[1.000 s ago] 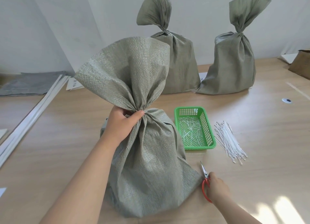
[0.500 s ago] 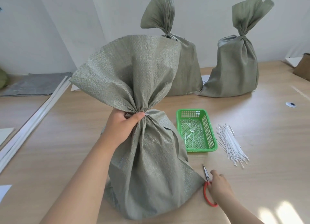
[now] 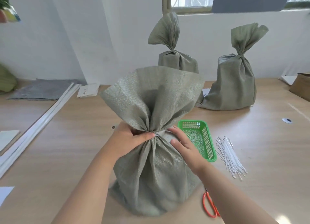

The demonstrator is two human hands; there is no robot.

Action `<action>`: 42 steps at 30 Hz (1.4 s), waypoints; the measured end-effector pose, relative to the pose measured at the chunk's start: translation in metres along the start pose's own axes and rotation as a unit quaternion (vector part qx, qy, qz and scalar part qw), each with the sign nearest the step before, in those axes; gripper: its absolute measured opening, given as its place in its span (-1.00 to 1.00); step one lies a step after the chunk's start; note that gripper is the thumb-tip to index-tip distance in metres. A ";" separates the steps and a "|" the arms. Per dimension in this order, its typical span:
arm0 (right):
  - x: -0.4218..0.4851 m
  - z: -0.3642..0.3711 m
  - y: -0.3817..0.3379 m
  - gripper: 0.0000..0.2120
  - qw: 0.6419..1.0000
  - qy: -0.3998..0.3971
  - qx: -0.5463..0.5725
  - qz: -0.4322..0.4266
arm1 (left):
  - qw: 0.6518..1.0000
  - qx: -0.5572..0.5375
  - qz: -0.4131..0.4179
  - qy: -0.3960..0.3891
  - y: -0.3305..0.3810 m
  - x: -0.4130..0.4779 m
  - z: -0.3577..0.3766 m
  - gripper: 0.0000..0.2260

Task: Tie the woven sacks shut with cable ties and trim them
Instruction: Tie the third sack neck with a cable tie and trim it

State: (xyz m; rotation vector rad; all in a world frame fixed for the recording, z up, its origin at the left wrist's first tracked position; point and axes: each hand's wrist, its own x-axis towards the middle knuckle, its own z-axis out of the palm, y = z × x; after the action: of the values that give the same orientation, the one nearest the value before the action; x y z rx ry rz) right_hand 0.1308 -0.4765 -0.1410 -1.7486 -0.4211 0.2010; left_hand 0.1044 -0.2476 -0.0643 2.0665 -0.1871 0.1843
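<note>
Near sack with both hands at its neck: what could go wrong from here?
1. Only the left hand grips the gathered neck of the near sack. A tie there is not clearly visible, so letting go might let the mouth spread.
2. The scissors lie under the right forearm, and lowering that arm could catch the blades.
3. The green basket of offcuts sits just beyond the right hand, which rests open on the sack. A sideways sweep could tip it.

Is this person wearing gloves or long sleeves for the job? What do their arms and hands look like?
No gloves: the left hand and the right hand are both bare. The left forearm and the right forearm are bare too, with no sleeve showing as far as the picture reaches. No watch, bracelet or ring is visible.
</note>
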 end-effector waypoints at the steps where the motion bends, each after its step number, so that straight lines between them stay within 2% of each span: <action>1: 0.000 0.002 0.002 -0.52 1.000 0.002 0.007 0.009 | 1.000 0.016 -0.002 -0.001 0.000 -0.002 -0.002 -0.78; 5: -0.006 0.004 0.004 -0.56 0.999 0.011 0.026 0.029 | 0.996 0.048 -0.016 0.077 -0.022 -0.010 -0.025 -0.84; 7: -0.010 0.005 -0.003 -0.54 0.999 0.022 0.031 0.036 | 0.993 0.024 -0.054 0.104 -0.046 -0.011 -0.037 -0.69; 10: -0.024 0.005 -0.009 -0.41 0.994 0.044 0.085 0.045 | 0.976 -0.155 -0.136 0.067 -0.076 -0.019 -0.039 -0.37; 12: -0.036 0.007 -0.007 -0.32 0.992 0.052 0.105 0.038 | 0.960 -0.234 -0.153 0.026 -0.084 -0.028 -0.031 -0.21; 15: -0.050 0.011 0.000 -0.20 0.992 0.068 0.102 0.029 | 0.950 -0.270 -0.158 0.005 -0.093 -0.040 -0.020 -0.07; 17: -0.055 0.013 0.004 -0.11 0.990 0.067 0.113 0.047 | 0.945 -0.285 -0.161 -0.004 -0.097 -0.046 -0.015 -0.09; 20: -0.064 0.019 0.008 -0.12 0.990 0.065 0.098 0.078 | 0.950 -0.276 -0.139 -0.034 -0.099 -0.058 -0.009 -0.21; 22: -0.064 0.022 0.018 -0.01 0.986 0.074 0.092 0.116 | 0.951 -0.277 -0.131 -0.044 -0.104 -0.066 -0.006 -0.21; 27: -0.059 0.035 0.022 0.04 0.978 0.110 0.098 0.149 | 0.932 -0.324 -0.157 -0.040 -0.110 -0.069 0.000 -0.02; 31: -0.054 0.039 0.015 0.03 0.973 0.114 0.144 0.137 | 0.932 -0.324 -0.161 0.009 -0.100 -0.069 -0.004 0.05; 33: -0.049 0.038 0.011 -0.11 0.976 0.106 0.150 0.115 | 0.939 -0.310 -0.148 0.036 -0.091 -0.067 -0.009 -0.02; 37: -0.039 0.023 -0.010 -0.25 0.983 0.072 0.155 0.060 | 0.948 -0.281 -0.126 0.082 -0.056 -0.062 -0.015 -0.31; 42: -0.044 -0.025 -0.039 -0.33 0.986 0.027 0.166 0.007 | 0.950 -0.262 -0.104 0.133 0.002 -0.057 0.005 -0.43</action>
State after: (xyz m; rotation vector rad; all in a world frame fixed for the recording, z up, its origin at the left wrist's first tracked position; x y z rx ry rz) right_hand 0.0927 -0.5091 -0.1021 -1.4264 -0.3164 0.2207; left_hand 0.0486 -0.2496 -0.0765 1.5012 0.1369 0.2511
